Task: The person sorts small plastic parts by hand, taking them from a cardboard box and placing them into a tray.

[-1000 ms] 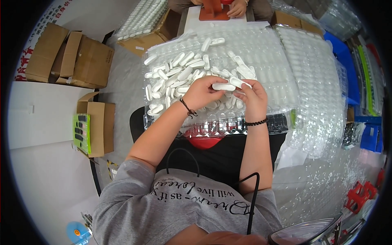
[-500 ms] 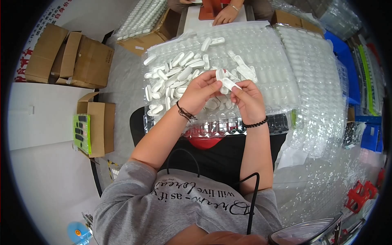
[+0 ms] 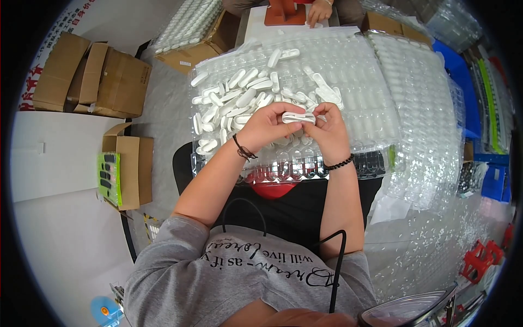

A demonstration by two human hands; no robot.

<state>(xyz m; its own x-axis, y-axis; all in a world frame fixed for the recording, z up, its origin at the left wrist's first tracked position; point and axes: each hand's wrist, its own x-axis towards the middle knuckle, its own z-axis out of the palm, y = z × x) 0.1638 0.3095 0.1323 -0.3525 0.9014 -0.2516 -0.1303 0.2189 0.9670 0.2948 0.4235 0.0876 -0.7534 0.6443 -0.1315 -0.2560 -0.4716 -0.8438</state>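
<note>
My left hand (image 3: 267,128) and my right hand (image 3: 327,131) meet over a clear plastic blister tray (image 3: 354,103) and together hold one white oblong plastic piece (image 3: 298,117) flat between their fingertips. A heap of several similar white pieces (image 3: 234,103) lies on the tray just left of and beyond my hands. A dark bracelet sits on each wrist. The tray's near row (image 3: 305,163) shows filled pockets by my wrists.
Stacks of clear blister trays (image 3: 430,120) fill the right side. Open cardboard boxes (image 3: 92,76) stand at the left, and one box (image 3: 128,169) holds a green card. Another person's hand (image 3: 318,11) rests at the table's far edge beside a red object (image 3: 283,13).
The white piece was held tilted upright half a second ago; now it lies level between both hands, which have drawn slightly nearer to me.
</note>
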